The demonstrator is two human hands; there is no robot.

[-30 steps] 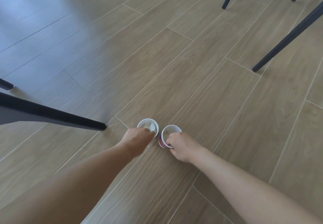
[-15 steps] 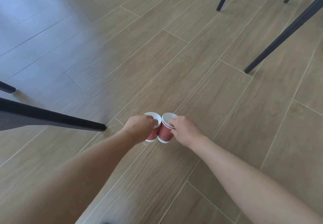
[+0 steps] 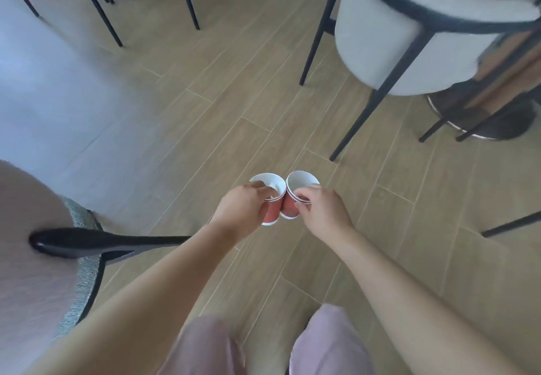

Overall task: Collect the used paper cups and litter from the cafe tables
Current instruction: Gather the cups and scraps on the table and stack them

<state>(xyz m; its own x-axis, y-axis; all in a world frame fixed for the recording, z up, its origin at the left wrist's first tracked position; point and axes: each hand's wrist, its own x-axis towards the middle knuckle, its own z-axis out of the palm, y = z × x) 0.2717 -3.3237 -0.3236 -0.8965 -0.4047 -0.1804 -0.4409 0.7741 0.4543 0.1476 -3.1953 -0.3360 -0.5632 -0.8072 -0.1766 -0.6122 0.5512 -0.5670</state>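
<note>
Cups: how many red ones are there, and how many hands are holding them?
Red paper cups: 2, the left cup and the right cup
Hands: 2, the left hand and the right hand, each gripping one cup
Total: 4
</note>
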